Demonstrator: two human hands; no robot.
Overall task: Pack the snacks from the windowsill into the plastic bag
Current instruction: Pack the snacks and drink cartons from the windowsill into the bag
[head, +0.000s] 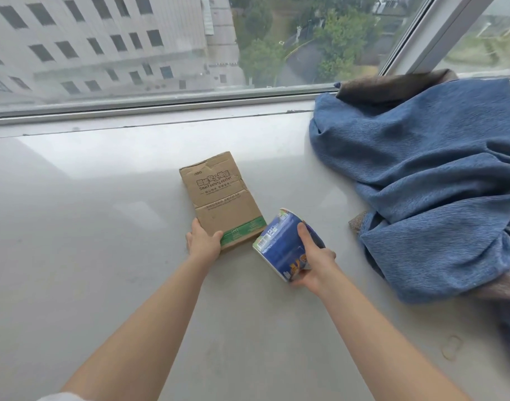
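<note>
A flat brown cardboard box [220, 198] with a green strip lies on the pale windowsill [88, 227]. My left hand [203, 241] grips its near left corner, thumb on top. To its right, my right hand [314, 259] holds a blue snack cup [282, 247] tilted on its side, thumb across the wall, its rim toward me. No plastic bag is in view.
A bunched blue curtain [421, 175] with a brown lining covers the right end of the sill. The window frame [161, 107] and glass run along the far edge. A faint ring stain [452, 347] marks the sill at the lower right.
</note>
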